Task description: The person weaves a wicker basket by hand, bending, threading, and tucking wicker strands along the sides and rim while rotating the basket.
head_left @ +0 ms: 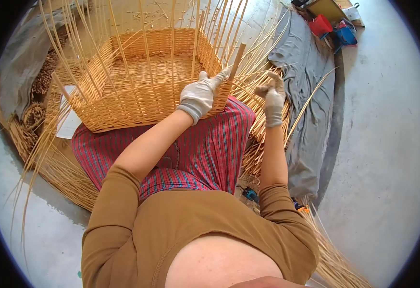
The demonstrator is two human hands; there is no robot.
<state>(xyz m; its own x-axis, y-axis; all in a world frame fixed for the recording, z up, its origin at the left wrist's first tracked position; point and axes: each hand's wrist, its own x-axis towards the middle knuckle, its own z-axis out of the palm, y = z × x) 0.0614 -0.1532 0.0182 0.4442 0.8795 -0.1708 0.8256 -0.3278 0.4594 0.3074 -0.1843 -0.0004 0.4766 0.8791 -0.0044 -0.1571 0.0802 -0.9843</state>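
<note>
A partly woven wicker basket [138, 103], with tall upright stakes, rests tilted across the lap. My left hand [200, 96], in a pale glove, grips its near right rim, the fingers reaching toward the thick corner stick [237, 61]. To the right of the basket, my gloved right hand [272, 98] is raised with its fingers bent and closed on a thin wicker strand [246, 90] that runs from the basket's corner. The exact grip of the right fingertips is hard to make out.
Long loose wicker rods [260, 53] lie in a pile to the right, beside a grey cloth [308, 96]. Bundled rods [34, 115] lie at the left. A red container [320, 26] and a blue one [346, 36] stand at the far right.
</note>
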